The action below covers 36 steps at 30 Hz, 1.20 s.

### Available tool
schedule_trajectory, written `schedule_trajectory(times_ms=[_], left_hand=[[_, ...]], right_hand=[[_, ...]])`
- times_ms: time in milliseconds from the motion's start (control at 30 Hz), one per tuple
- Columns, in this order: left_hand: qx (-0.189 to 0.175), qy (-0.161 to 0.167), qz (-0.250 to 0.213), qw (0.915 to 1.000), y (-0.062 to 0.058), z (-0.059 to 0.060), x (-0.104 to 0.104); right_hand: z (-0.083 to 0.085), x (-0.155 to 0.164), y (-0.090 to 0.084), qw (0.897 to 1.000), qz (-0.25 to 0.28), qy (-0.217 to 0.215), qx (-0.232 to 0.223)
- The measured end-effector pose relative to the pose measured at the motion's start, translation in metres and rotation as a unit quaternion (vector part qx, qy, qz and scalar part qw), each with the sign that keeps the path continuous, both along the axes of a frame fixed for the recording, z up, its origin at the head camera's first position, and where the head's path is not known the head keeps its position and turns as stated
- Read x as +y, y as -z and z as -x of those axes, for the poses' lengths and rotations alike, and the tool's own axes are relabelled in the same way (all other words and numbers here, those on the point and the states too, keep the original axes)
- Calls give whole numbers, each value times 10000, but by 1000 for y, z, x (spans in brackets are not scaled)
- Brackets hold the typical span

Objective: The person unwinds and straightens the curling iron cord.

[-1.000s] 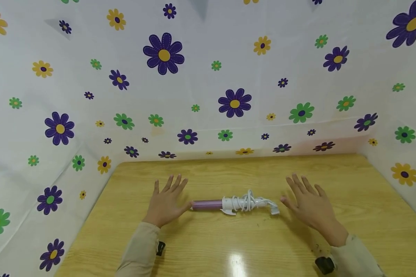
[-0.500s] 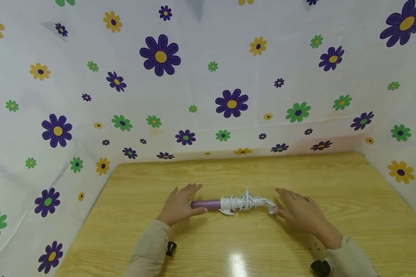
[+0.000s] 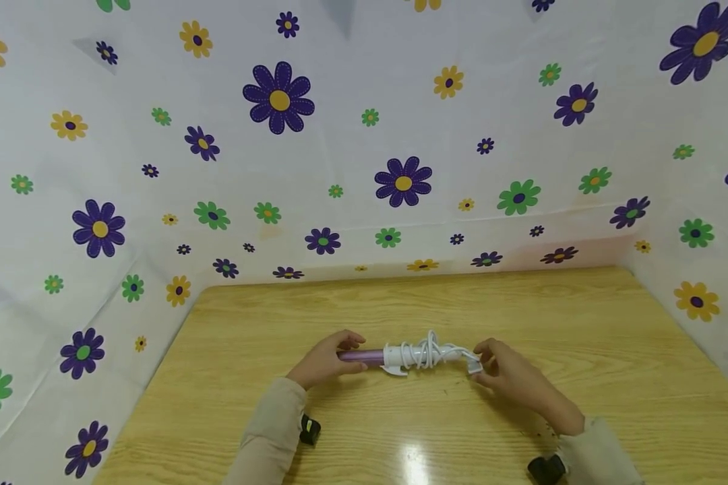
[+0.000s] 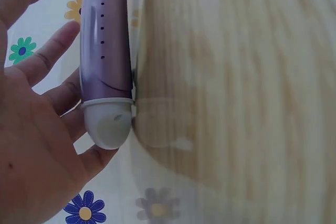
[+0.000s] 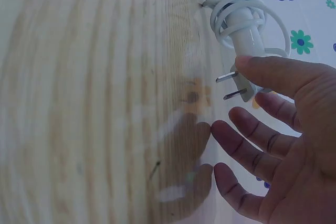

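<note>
A curling iron [image 3: 396, 356] lies crosswise on the wooden table. Its purple barrel [image 4: 106, 35] has a row of small holes and ends in a white rounded tip [image 4: 107, 124]. White cord [image 3: 426, 353] is wound loosely round the white handle and ends in a two-pin plug [image 5: 242, 86]. Around the barrel's left end my left hand [image 3: 324, 360] lies with thumb on the near side and fingers on the far side, loosely curved. My right hand [image 3: 516, 378] is at the plug, thumb tip right at it, the other fingers spread and relaxed.
The wooden tabletop [image 3: 364, 431] has a bright reflection near the front. White flower-printed cloth [image 3: 340, 155] rises behind it and along both sides. Dark straps with small boxes [image 3: 309, 430] sit at the wrists.
Both hands have come inward and lower, from flat and spread beside the curling iron to curved around its two ends. The curling iron has stayed in place on the table.
</note>
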<state>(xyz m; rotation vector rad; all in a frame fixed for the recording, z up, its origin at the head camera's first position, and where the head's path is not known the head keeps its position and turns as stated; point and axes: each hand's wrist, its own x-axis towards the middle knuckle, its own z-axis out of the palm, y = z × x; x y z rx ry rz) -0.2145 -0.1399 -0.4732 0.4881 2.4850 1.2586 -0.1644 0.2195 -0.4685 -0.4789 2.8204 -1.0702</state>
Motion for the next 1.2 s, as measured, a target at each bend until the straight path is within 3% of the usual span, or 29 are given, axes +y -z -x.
schedule_trajectory(times_ms=[200, 600, 767, 1200], left_hand=[[-102, 98, 0, 9999, 5, 2, 0], [3, 307, 246, 9992, 9, 7, 0], [-187, 397, 114, 9990, 10, 6, -2], [-76, 447, -66, 9989, -1, -5, -1]], right_hand=[[0, 0, 2, 9987, 440, 32, -248], [2, -3, 5, 9968, 725, 92, -310], [1, -2, 7, 9943, 946, 243, -430], [-3, -5, 6, 9874, 1388, 632, -434]])
